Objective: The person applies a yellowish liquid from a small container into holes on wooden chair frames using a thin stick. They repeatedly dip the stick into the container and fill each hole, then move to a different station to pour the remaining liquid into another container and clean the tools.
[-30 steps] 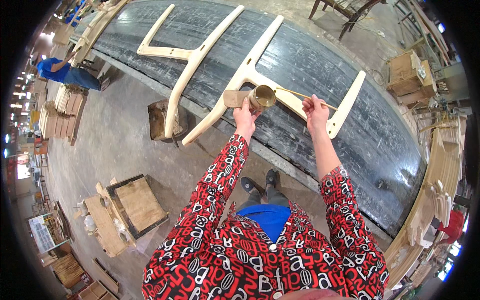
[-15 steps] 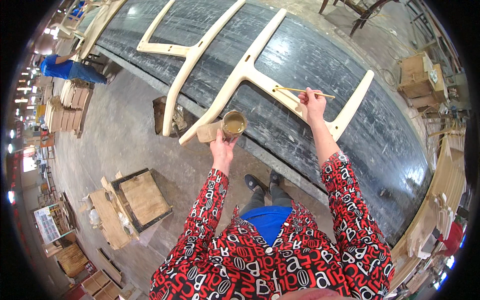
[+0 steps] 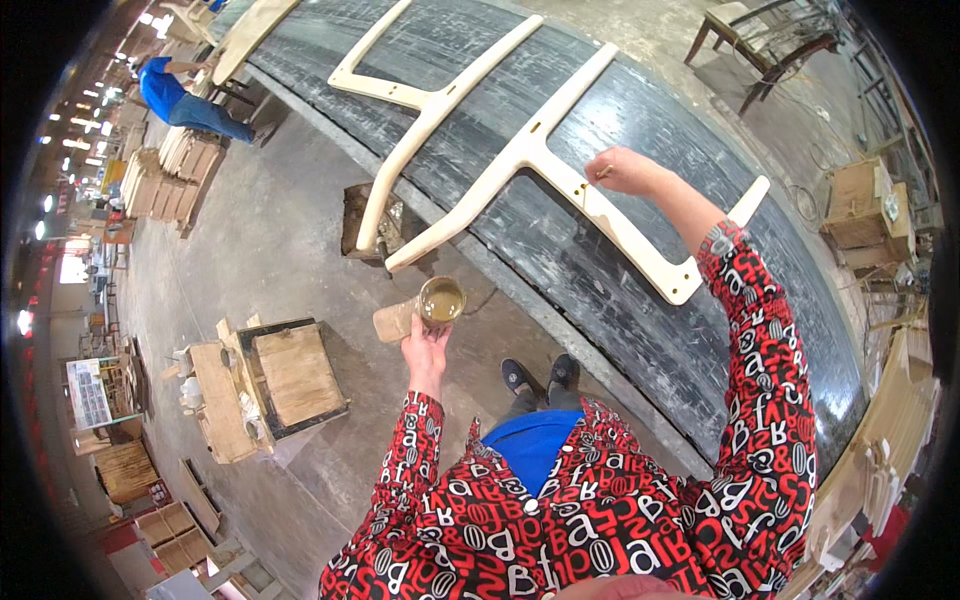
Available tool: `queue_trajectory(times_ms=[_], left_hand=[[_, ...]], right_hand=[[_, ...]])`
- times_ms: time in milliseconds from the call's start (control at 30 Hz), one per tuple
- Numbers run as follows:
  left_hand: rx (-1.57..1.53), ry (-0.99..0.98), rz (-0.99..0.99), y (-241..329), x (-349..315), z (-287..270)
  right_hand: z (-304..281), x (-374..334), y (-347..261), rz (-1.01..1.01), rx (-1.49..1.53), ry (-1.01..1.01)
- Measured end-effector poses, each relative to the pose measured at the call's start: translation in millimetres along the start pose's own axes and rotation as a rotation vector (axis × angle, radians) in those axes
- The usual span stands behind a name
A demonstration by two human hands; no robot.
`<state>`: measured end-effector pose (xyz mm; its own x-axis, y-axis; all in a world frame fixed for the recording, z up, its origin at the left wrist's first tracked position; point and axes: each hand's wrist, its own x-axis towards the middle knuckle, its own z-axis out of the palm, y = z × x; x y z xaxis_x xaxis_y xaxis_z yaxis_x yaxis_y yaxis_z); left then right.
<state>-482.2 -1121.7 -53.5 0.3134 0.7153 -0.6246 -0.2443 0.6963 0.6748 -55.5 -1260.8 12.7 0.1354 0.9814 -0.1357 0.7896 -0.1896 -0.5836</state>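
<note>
My left hand grips a round cup of brownish, glue-like liquid. A tan piece sticks out beside the cup; whether it is part of it I cannot tell. My right hand is closed on a thin stick, its tip by a hole in the crosspiece of the nearer pale wooden chair frame. A wet-looking patch shows on the wood near that hole. My right forearm hides part of this frame's far right leg. Another wooden frame lies to its left.
Both frames rest on a long dark scuffed table; their curved ends overhang its near edge. A wooden stand is on the floor at left. A person in blue works at far left. Stacked wood pieces and a wooden box stand around.
My right hand has turned over, and the stick has gone from lying nearly flat to pointing down at the crosspiece hole. The cup has moved lower and away from the frame. The view has shifted.
</note>
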Motion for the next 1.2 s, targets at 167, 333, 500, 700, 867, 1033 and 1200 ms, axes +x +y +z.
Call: queue_trajectory(times_ms=[167,333,500,700,867,1033,1200], left_hand=[[-0.032,0.077,0.108,21,-37,-65],[-0.128,0.198,0.229,39,-51,-101],[-0.172,0.227,0.304,54,-46,-126],[-0.014,0.353,0.483,117,-47,-181],[-0.01,0.238,0.582,211,-56,-221],[0.035,0.262,0.679,282,-107,-214],[0.061,0.297,0.89,313,-138,-222]], right_hand=[[-4,29,-14,0.047,-0.059,-0.018],[4,53,-5,0.238,0.033,-0.046],[-43,70,-41,-0.159,-0.066,0.177],[-36,144,-248,-0.358,0.64,0.296],[61,189,-422,-0.537,0.833,-0.095],[100,203,-524,-0.676,0.759,-0.256],[118,238,-580,-1.072,0.338,-0.216]])
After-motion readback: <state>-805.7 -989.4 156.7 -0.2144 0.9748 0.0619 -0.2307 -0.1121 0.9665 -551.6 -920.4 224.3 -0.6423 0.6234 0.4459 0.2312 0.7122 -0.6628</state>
